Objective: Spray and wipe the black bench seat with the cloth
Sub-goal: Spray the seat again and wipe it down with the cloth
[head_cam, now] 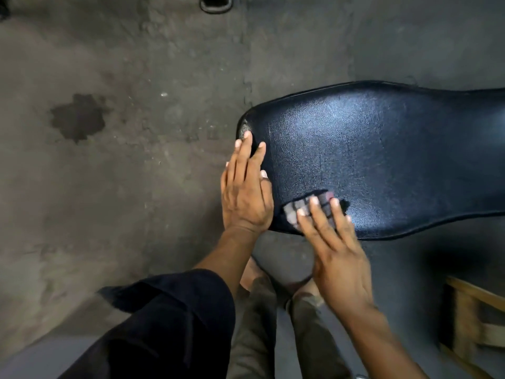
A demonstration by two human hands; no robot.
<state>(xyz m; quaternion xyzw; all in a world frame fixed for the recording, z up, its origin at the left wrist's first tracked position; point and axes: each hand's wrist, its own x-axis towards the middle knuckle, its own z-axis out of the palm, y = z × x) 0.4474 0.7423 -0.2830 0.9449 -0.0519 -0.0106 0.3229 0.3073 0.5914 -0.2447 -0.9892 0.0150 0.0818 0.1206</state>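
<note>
The black seat [382,160] runs lengthwise from its rounded end near the hands away to the right edge of view, so most unwiped surface lies right of and beyond the cloth [308,207]. The right hand [336,258] is the nearer one: its grip is wide, straight fingers pressing the dark checked cloth flat onto the seat's near edge. The left hand [246,192] rests flat with fingers spread over the rounded end, just beside the cloth. No spray bottle shows.

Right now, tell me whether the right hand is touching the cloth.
Touching. The head view shows the right hand with straight fingers pressed on the cloth against the black seat.
</note>
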